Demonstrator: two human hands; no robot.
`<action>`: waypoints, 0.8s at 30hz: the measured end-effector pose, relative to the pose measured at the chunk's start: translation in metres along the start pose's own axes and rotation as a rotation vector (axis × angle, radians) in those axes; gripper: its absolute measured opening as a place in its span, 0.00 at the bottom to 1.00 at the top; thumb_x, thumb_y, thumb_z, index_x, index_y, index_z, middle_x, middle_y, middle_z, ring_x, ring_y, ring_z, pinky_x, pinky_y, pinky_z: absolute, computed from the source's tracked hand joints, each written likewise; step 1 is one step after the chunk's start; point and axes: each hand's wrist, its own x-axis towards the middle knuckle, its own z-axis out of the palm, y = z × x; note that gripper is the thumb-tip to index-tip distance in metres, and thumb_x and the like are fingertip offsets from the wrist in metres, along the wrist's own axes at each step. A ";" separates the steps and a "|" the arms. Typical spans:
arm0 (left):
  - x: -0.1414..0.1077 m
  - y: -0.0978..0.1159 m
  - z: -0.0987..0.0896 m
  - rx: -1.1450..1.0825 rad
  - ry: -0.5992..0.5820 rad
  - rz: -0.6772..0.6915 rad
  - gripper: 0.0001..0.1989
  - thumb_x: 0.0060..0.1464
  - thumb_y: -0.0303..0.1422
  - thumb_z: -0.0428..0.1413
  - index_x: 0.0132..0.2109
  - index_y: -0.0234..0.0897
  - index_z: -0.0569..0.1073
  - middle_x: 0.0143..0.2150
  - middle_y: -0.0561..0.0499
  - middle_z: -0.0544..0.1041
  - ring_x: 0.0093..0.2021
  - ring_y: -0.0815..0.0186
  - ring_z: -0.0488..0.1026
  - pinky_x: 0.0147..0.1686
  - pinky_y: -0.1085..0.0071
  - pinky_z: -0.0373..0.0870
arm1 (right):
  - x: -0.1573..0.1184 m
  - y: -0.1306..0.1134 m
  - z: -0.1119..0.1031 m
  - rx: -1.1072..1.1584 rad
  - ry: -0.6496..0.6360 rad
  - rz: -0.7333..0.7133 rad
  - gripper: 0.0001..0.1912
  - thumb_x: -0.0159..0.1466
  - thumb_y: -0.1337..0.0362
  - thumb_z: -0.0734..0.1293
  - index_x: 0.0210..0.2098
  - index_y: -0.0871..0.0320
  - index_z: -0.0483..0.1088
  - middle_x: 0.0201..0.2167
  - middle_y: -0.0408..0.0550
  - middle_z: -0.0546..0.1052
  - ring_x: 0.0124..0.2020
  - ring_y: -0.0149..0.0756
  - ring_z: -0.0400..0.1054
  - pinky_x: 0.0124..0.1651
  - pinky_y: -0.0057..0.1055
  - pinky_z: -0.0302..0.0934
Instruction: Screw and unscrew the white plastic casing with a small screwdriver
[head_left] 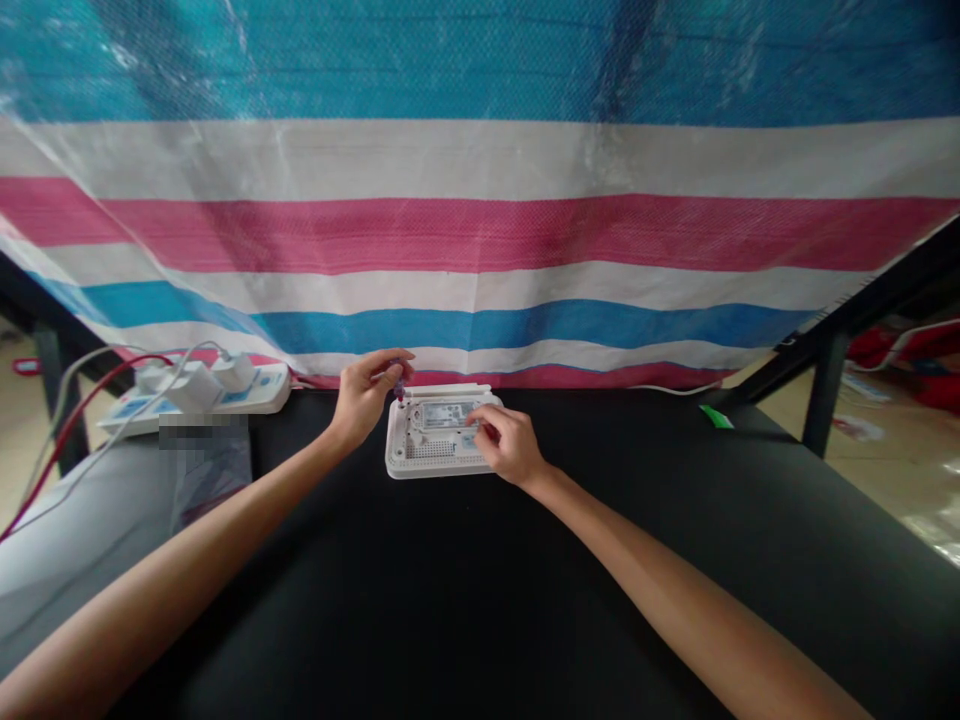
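A flat white plastic device (433,462) lies on the black table, showing a grille of small holes, corner holes and a recessed panel with a label. My left hand (369,392) is at its far left corner, fingers closed around a small purple screwdriver (400,385) that stands nearly upright with its lower end at that corner. Over the right part of the device is my right hand (510,440), thumb and fingers drawn together near the label panel. What those fingers hold, if anything, is hidden. The right hand covers the device's right edge.
At the left, a white power strip (262,390) carries several plugs and cables. A dark plastic bag (214,470) lies in front of it. Toward the right is a small green packet (716,417). Behind the table (480,600) hangs a striped tarp (480,235).
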 end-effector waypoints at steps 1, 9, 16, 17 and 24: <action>0.000 0.000 0.000 -0.020 -0.020 -0.002 0.12 0.58 0.36 0.56 0.44 0.35 0.79 0.32 0.49 0.79 0.32 0.67 0.74 0.33 0.72 0.73 | 0.000 0.000 0.000 0.002 0.000 -0.003 0.10 0.56 0.73 0.60 0.32 0.58 0.71 0.26 0.44 0.75 0.23 0.32 0.64 0.30 0.29 0.59; 0.001 0.005 -0.001 0.290 0.084 0.100 0.12 0.57 0.39 0.59 0.45 0.42 0.81 0.37 0.50 0.75 0.34 0.66 0.71 0.34 0.71 0.70 | 0.000 -0.001 0.000 -0.006 -0.002 0.016 0.09 0.56 0.72 0.60 0.32 0.57 0.71 0.26 0.44 0.75 0.23 0.32 0.65 0.31 0.29 0.59; 0.002 -0.001 -0.004 0.173 0.006 0.083 0.13 0.60 0.38 0.53 0.45 0.38 0.79 0.34 0.49 0.78 0.34 0.65 0.74 0.39 0.67 0.72 | 0.000 0.000 0.000 -0.006 0.012 0.008 0.09 0.56 0.72 0.60 0.32 0.57 0.71 0.26 0.44 0.75 0.23 0.32 0.65 0.30 0.29 0.59; 0.001 -0.002 -0.003 0.138 -0.011 0.076 0.14 0.62 0.39 0.52 0.46 0.38 0.79 0.34 0.49 0.79 0.34 0.64 0.74 0.39 0.67 0.72 | 0.000 0.000 0.001 -0.008 0.007 0.011 0.09 0.56 0.72 0.60 0.32 0.57 0.71 0.25 0.44 0.75 0.23 0.32 0.65 0.31 0.29 0.59; 0.000 0.001 -0.001 0.255 0.065 0.106 0.12 0.57 0.39 0.59 0.45 0.41 0.81 0.37 0.50 0.77 0.35 0.66 0.74 0.39 0.70 0.72 | 0.000 -0.001 0.000 -0.006 0.006 0.011 0.09 0.56 0.72 0.60 0.31 0.57 0.71 0.26 0.44 0.76 0.23 0.32 0.65 0.31 0.29 0.59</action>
